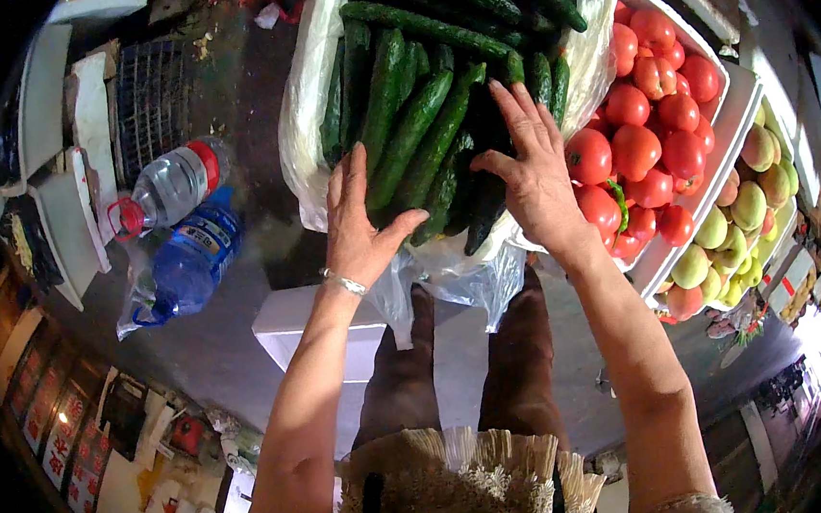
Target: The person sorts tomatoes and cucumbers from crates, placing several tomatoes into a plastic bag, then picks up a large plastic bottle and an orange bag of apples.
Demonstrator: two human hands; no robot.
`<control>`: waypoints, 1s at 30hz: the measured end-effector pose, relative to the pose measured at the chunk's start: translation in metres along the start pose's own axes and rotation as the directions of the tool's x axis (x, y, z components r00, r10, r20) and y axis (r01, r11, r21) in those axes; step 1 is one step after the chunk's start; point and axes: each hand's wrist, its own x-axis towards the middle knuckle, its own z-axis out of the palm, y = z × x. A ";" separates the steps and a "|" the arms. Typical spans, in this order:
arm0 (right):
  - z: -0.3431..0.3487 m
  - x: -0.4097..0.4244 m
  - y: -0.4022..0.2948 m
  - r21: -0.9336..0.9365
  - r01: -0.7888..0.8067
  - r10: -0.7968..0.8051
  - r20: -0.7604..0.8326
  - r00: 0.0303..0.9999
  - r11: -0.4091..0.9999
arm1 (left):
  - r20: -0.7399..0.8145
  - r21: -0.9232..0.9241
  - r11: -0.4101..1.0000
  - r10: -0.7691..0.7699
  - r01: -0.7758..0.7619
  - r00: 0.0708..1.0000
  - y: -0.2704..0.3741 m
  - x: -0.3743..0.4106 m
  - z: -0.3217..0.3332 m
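Note:
Dark green cucumbers (pixel 418 129) lie packed in a white foam box (pixel 316 68) lined with clear plastic. One cucumber (pixel 429 27) lies crosswise over the others. My left hand (pixel 364 224) rests at the near left of the heap, thumb spread, fingertips against a cucumber. At the near right, my right hand (pixel 534 174) lies over the cucumbers with its thumb apart from the fingers. Neither hand is closed around anything. What lies beneath the right palm is hidden. Loose ends of the plastic liner (pixel 482 287) hang over the box's near edge.
Red tomatoes (pixel 634 152) fill a white box to the right, with a green pepper (pixel 620 205) among them. Beyond are green and reddish fruits (pixel 730 224). On the left lie a clear bottle (pixel 173 185) and a blue-labelled bottle (pixel 197 251). A white box (pixel 285 320) stands below.

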 end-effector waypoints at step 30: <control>0.055 -0.023 -0.021 0.137 -0.526 0.543 -0.235 0.806 0.840 | 0.023 0.040 0.988 -0.153 0.152 0.988 -0.007 -0.014 0.034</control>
